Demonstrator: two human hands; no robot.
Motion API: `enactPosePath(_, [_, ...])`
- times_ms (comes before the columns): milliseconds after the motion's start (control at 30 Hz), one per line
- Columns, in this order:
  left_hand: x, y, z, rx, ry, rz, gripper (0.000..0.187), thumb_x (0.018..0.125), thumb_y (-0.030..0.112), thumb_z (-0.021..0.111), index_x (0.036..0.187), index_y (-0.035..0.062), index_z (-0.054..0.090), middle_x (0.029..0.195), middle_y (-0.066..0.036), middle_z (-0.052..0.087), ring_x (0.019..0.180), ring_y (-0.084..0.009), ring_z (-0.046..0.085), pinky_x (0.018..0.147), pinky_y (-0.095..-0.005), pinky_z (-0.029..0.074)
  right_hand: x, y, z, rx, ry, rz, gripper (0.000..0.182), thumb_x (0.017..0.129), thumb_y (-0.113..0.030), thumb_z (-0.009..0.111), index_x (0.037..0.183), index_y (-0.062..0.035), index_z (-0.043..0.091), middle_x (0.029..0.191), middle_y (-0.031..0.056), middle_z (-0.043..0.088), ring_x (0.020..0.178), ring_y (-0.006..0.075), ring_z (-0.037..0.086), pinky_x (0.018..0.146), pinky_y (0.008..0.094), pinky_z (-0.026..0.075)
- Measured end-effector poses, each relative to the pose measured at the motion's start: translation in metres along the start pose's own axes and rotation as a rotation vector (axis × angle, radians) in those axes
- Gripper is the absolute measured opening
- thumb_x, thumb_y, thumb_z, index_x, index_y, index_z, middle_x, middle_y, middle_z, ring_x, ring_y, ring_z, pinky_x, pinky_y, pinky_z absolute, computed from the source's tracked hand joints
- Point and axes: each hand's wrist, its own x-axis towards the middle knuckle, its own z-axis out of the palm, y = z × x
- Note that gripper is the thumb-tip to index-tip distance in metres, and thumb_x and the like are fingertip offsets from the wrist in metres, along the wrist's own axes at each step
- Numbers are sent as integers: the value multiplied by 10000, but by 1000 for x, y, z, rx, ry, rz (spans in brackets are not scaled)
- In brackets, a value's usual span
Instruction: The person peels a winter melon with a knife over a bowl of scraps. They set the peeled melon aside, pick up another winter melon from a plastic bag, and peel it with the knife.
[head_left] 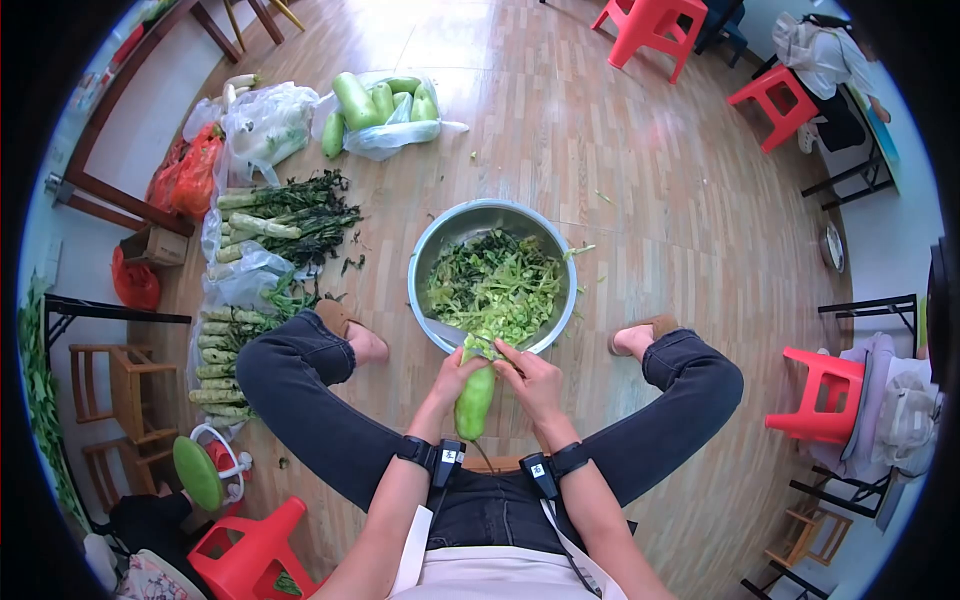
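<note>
My left hand is closed around the upper part of a pale green gourd, whose rounded end points back toward my lap. My right hand is closed at the gourd's far end, with its fingers on what looks like a knife. The grey knife blade reaches left over the bowl's near rim; its handle is mostly hidden by fingers. Just beyond both hands sits a large metal bowl, holding green peelings and chopped pieces. The gourd's cut end lies over the bowl's near edge.
Leafy stalks lie in rows on plastic at the left. Behind them, a plastic bag holds more gourds. Red stools stand around the wooden floor. A person is at the far right. Scraps lie beside the bowl.
</note>
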Motion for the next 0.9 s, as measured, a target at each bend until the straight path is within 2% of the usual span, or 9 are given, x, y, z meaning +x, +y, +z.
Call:
enactPosePath(200, [-5,8,2,-82,-70,-83,337,773,154,579,1070,37,472,862,-61,585,731,-157,597,612,-259,478,2,15,8,16,30,-13,305,748,-278,626,1044,-205,615,589,31,526,479,161,507,441,280,396])
enactPosePath(300, [-5,6,2,-88,-237,-80,383,767,173,587,1099,42,445,867,-70,574,733,-171,598,610,-270,486,6,39,14,201,201,200,268,788,-233,603,1047,-166,615,730,57,622,539,116,550,495,256,420])
enactPosePath(367, [-10,10,8,1,-257,-9,414,762,215,574,1109,42,428,877,-103,567,740,-191,598,636,-298,502,6,52,6,331,63,701,249,819,-204,571,1051,-122,606,859,95,646,654,69,573,578,245,438])
enactPosePath(500, [4,2,-3,-40,-33,-19,384,769,188,598,1091,43,450,889,-62,562,755,-154,586,649,-281,479,5,36,15,469,157,309,269,813,-253,577,1054,-137,607,772,60,648,607,48,559,548,236,435])
enactPosePath(533, [5,0,-1,-43,-34,-19,384,769,188,598,1091,43,450,889,-62,562,755,-154,586,649,-281,479,3,28,9,467,156,308,269,813,-253,577,1054,-137,607,772,60,648,607,48,559,548,236,435])
enactPosePath(600, [5,-3,0,147,65,68,366,759,177,608,1070,38,475,897,-51,567,796,-133,567,690,-268,457,0,8,0,246,-133,248,282,804,-192,586,1074,-114,593,833,64,653,614,60,556,563,232,436])
enactPosePath(633, [5,-8,0,221,90,99,372,746,171,615,1067,30,492,931,-61,576,839,-133,554,714,-267,445,0,1,0,144,-128,190,303,765,-216,623,1061,-159,604,724,68,624,569,125,564,542,248,437])
enactPosePath(733, [4,-12,0,351,120,114,404,736,172,615,1088,19,486,959,-80,582,844,-153,560,717,-279,450,-1,1,5,54,-93,108,295,744,-259,638,1029,-187,622,620,57,569,524,170,541,505,270,427])
enactPosePath(900, [8,-17,-5,441,125,92,464,714,208,640,1098,5,480,957,-100,589,848,-155,562,728,-284,451,1,5,6,-61,-38,49,289,731,-289,641,1009,-209,632,575,46,532,496,169,524,481,287,417])
